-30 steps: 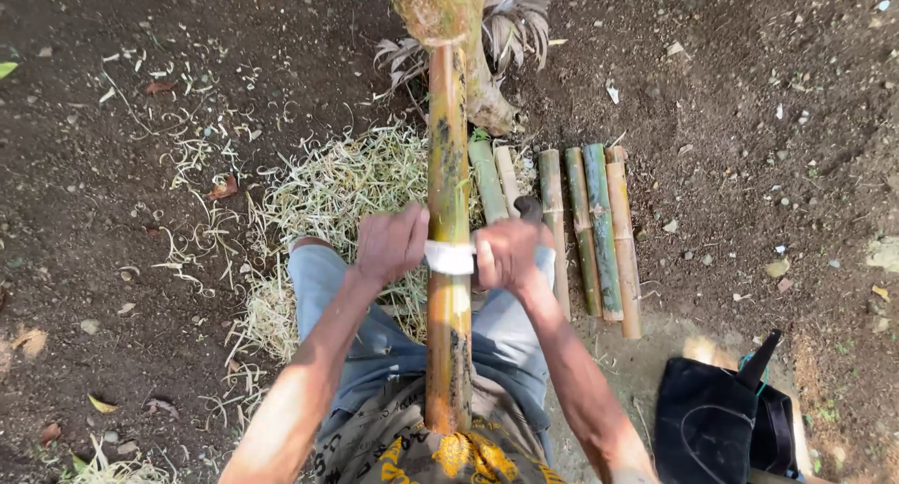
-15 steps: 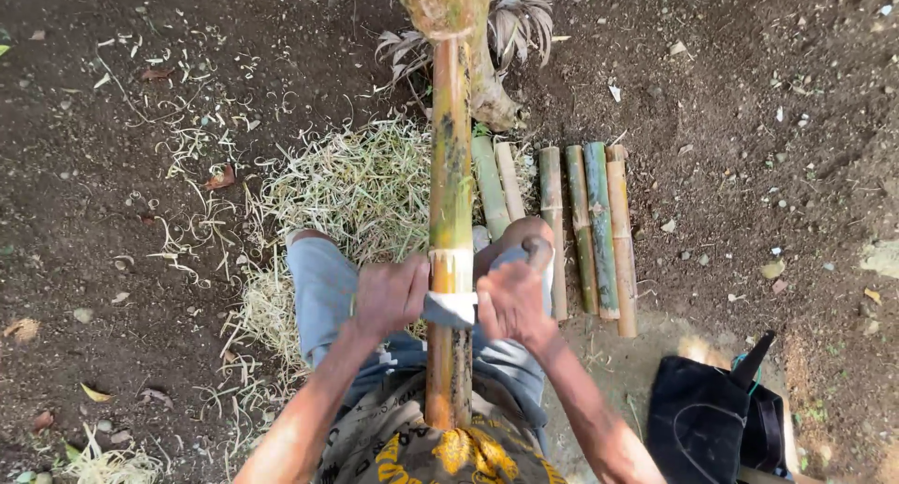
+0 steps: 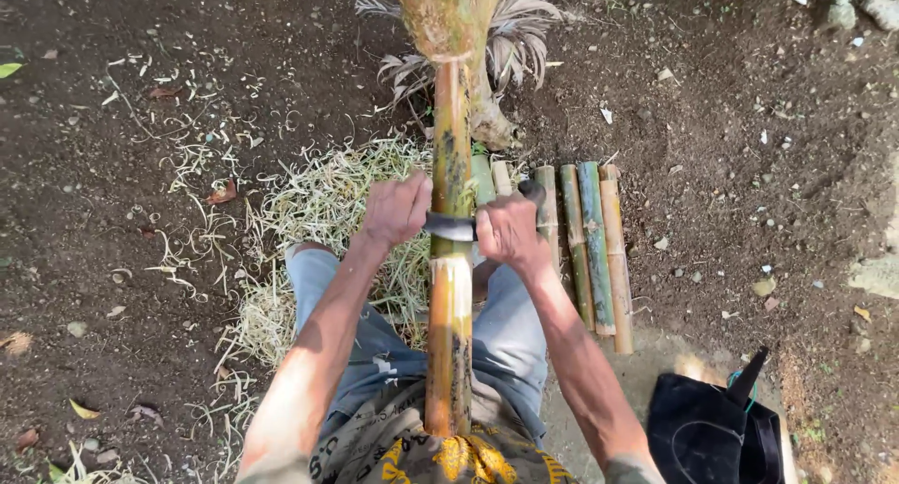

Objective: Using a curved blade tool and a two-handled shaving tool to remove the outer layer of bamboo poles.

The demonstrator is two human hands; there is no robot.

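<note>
A long bamboo pole (image 3: 450, 287) runs from my lap up to a fibrous stump (image 3: 448, 16) ahead. Its skin is green and dark above, bare and yellowish just below the blade. A dark knife blade (image 3: 450, 227) lies across the pole. My left hand (image 3: 396, 210) grips the blade's left end. My right hand (image 3: 510, 231) grips the right end, where the handle sticks up behind the knuckles. Both hands press the blade against the pole.
Several cut bamboo lengths (image 3: 594, 245) lie side by side to the right of the pole. A heap of pale shavings (image 3: 323, 212) covers the dirt on the left. A black bag (image 3: 716, 432) sits at the lower right. My knees in grey shorts (image 3: 510, 334) flank the pole.
Both hands and the blade moved down the pole toward me, then back up away from me. A freshly scraped pale strip shows below the blade.
</note>
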